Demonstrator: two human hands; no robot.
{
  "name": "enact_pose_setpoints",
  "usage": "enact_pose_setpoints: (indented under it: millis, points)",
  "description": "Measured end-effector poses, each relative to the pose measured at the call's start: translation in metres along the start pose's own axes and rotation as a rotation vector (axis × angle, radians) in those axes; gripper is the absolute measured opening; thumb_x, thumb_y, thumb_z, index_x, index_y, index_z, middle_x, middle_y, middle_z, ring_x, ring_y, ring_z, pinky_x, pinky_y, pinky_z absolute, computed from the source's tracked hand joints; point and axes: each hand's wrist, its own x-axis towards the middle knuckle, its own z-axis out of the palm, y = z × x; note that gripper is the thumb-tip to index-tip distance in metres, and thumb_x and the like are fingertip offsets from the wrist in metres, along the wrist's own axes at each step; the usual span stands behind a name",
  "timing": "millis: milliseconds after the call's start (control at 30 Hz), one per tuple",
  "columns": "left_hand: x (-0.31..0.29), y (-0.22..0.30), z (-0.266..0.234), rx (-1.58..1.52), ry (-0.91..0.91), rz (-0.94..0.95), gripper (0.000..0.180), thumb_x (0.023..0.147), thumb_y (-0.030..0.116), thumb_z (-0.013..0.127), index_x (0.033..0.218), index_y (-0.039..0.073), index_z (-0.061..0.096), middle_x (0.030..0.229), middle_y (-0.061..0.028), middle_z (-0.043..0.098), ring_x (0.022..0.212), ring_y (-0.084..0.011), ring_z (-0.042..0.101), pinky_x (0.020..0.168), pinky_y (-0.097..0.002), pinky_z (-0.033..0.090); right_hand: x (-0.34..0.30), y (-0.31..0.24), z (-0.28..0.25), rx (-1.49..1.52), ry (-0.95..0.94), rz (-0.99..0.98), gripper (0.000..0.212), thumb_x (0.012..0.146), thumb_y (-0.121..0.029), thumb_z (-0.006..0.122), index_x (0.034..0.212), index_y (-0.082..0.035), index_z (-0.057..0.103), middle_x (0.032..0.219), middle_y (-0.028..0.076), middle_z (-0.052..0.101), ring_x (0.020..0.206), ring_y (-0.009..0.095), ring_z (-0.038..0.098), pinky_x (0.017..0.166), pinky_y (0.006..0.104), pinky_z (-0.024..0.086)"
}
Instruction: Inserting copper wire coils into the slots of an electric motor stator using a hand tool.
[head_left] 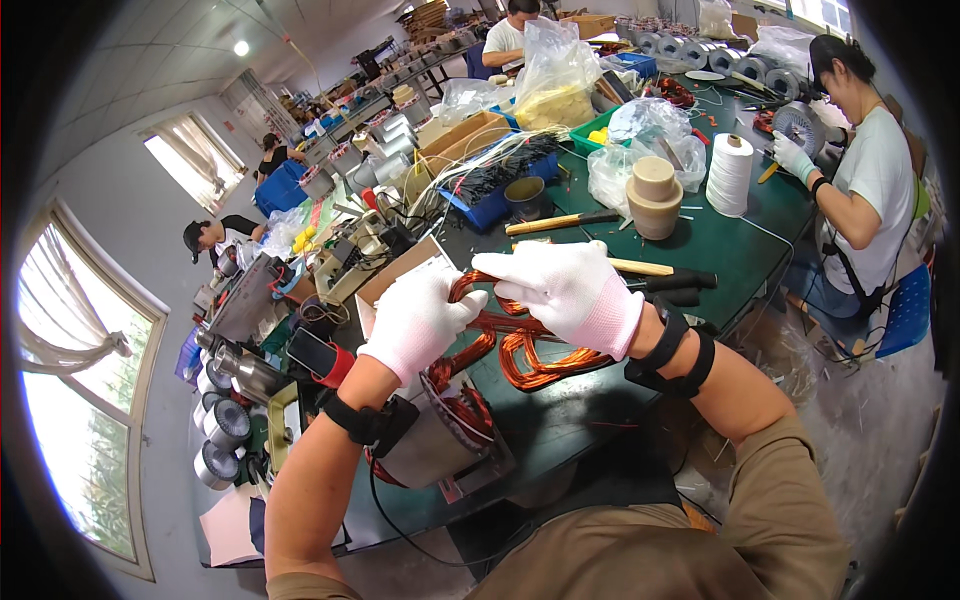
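A copper wire coil (483, 277) is held up between my two white-gloved hands, above the green table. My left hand (418, 316) is closed on the coil's left side. On its right side, my right hand (562, 286) grips it with bent fingers; the fingertips are partly hidden. More copper windings (545, 365) hang loose below my right hand, over the tabletop. Other strands run down to a round grey motor stator (425, 445), which stands under my left forearm with windings and red leads in its opening.
Beyond my hands lie a wooden-handled hammer (562, 222), a tan stacked block (655, 200) and a white thread spool (730, 175). A blue tray (490, 208) holds dark wires. A phone (312, 350) and metal flask (250, 372) are left. A co-worker (865, 170) works at the right.
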Motion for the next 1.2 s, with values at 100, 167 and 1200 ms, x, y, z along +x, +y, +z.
enact_pose_setpoints:
  millis: [100, 167, 1200]
  points:
    - [-0.002, -0.003, 0.005, 0.074, 0.038, 0.013, 0.030, 0.097, 0.033, 0.068, 0.096, 0.005, 0.077, 0.085, -0.0173, 0.072, 0.083, -0.0353, 0.071, 0.077, -0.0476, 0.054, 0.000, -0.005, -0.003, 0.025, -0.056, 0.068, 0.033, 0.095, -0.020, 0.072, 0.127, -0.015, 0.073, 0.092, 0.011, 0.072, 0.080, 0.029, 0.072, 0.067, 0.0387, 0.056]
    - [-0.003, -0.005, 0.008, 0.144, 0.114, 0.092, 0.028, 0.097, 0.031, 0.068, 0.100, 0.005, 0.077, 0.087, -0.0176, 0.072, 0.084, -0.0355, 0.071, 0.078, -0.0478, 0.054, -0.004, 0.003, 0.007, 0.129, -0.005, 0.050, 0.032, 0.096, -0.020, 0.069, 0.129, -0.017, 0.071, 0.092, 0.011, 0.071, 0.083, 0.030, 0.072, 0.071, 0.0393, 0.057]
    - [-0.048, 0.017, 0.029, -1.569, 0.373, -0.007, 0.030, 0.113, 0.035, 0.052, 0.096, 0.011, 0.058, 0.069, 0.0085, 0.039, 0.059, -0.0050, 0.035, 0.059, -0.0256, 0.033, -0.077, -0.030, 0.114, 1.445, -0.228, 0.856, 0.040, 0.098, -0.024, 0.075, 0.131, -0.003, 0.069, 0.089, 0.002, 0.069, 0.070, 0.006, 0.059, 0.062, 0.0246, 0.049]
